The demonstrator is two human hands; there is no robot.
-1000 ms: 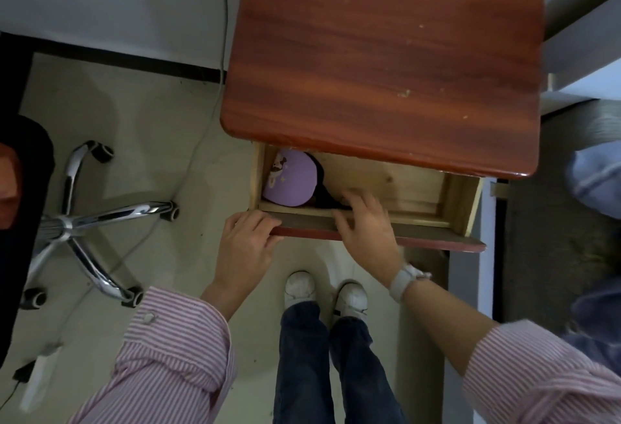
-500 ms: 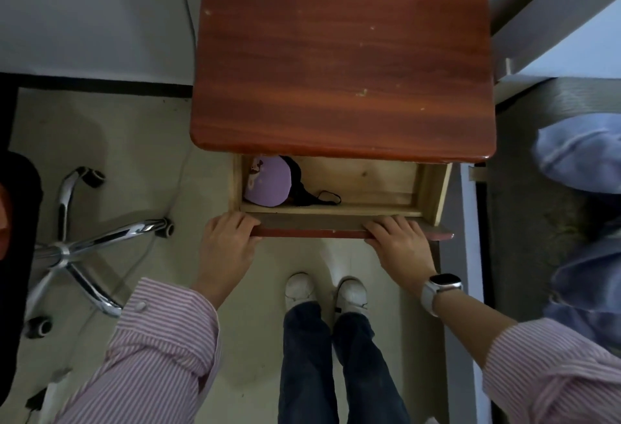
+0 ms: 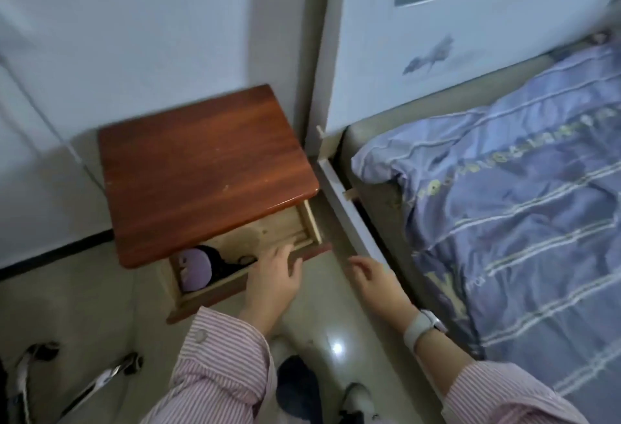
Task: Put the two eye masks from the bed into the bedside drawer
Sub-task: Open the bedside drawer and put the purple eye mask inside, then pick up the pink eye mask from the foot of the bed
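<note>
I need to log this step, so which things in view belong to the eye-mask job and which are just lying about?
Job:
purple eye mask, in the open drawer
left hand, on the drawer front
right hand, open, off the drawer
bed; no mask visible on it

Lying about:
office chair base
wrist watch

— How many eye masks do you count?
— One purple eye mask (image 3: pixel 195 267) in the single open drawer (image 3: pixel 289 232), with a black item (image 3: pixel 223 264) beside it; whether that is a second mask, I cannot tell.
— Hands?
— Two: left hand (image 3: pixel 274 280), right hand (image 3: pixel 378 280). One watch (image 3: pixel 423 326), one nightstand (image 3: pixel 205 168), one bed (image 3: pixel 524 205), one blue quilt (image 3: pixel 537 171).
</note>
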